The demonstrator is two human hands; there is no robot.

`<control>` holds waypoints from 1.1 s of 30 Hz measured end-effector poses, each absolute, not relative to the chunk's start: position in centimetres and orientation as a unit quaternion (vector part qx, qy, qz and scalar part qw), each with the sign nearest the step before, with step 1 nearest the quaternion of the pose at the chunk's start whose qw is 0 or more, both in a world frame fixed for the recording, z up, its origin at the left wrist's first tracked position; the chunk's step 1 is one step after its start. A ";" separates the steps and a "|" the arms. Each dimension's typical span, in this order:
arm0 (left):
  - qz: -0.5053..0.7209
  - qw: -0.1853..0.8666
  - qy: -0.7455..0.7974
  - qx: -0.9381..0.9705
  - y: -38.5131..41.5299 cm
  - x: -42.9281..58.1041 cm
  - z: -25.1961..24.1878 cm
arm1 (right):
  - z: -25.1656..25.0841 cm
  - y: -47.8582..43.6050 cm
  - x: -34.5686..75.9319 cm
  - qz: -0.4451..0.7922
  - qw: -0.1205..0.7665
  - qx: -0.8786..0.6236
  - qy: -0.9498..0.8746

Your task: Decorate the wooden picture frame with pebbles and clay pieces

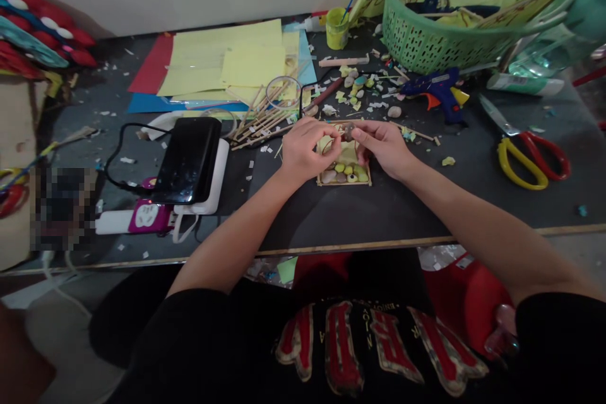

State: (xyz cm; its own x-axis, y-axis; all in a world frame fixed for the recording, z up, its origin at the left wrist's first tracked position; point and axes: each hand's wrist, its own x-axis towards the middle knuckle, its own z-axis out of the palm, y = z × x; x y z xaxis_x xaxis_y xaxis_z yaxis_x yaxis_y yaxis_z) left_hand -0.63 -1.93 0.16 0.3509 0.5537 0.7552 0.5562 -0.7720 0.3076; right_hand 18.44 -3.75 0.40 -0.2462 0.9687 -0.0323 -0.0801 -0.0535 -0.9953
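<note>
Pinching a stone, wooden frame (pebbles inside)

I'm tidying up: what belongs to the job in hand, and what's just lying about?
Job:
small rectangular wooden-stick frame
dark roundish piece at the right hand
probably loose pale pebbles, thin wooden sticks, dark-blue plastic glue gun

Lying about, apparently:
glossy black rectangular device
purple-and-white plastic socket

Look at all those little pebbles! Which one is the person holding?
The dark pebble at the fingertips of the right hand. The other pebbles in view lie inside the small stick frame or scattered on the table.
</note>
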 end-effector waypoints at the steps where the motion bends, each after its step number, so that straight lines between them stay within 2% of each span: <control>1: -0.455 -0.001 -0.337 -0.824 -1.9 -0.6 0.1 | 0.4 -3.7 18.5 0.593 0.449 -0.420 -0.519; 11: -0.462 0.059 -0.318 -0.826 -2.6 -0.1 -0.3 | 0.1 -3.6 18.6 0.597 0.447 -0.407 -0.528; 16: -0.456 0.031 -0.367 -0.810 -2.5 -0.1 -0.4 | 0.0 -3.6 18.4 0.586 0.453 -0.414 -0.528; 22: -0.421 -0.018 -0.347 -0.838 -1.6 -0.7 -0.4 | 0.1 -3.5 18.2 0.577 0.455 -0.426 -0.528; 33: -0.442 0.015 -0.375 -0.815 -2.3 -0.1 -0.8 | 0.2 -3.6 18.2 0.564 0.445 -0.426 -0.550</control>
